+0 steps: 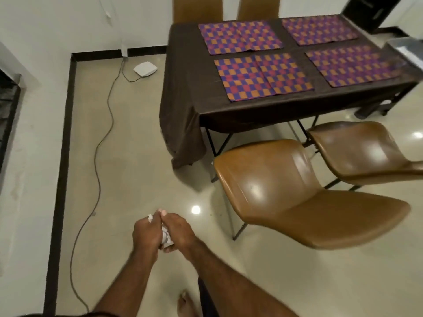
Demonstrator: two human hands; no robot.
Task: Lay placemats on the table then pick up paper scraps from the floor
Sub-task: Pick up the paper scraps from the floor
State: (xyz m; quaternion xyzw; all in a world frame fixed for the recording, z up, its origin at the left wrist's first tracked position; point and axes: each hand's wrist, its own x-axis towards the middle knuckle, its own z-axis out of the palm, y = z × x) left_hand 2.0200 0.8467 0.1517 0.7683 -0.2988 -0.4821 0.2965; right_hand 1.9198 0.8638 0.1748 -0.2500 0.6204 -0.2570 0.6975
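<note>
Low in front of me, over the floor (128,156), both my hands meet around the paper scraps (166,237) — my left hand (146,234) and my right hand (178,232) each keep a clenched grip on the one crumpled wad, palms facing, fingers curled over it. The wad sits squeezed between them, its long axis running away from me, from wrists toward fingertips, with a white corner poking out up by the left hand. Neither hand is nearer; both touch it. Four checked placemats (263,76) lie flat on the table (183,72), up and to my right, well apart from my hands, past the brown chair (286,191). I judge the next move is passing the wad to a single hand, and it turns on that loose corner staying tucked. No brand, label or writing can be read anywhere — the paper is too crumpled.
</note>
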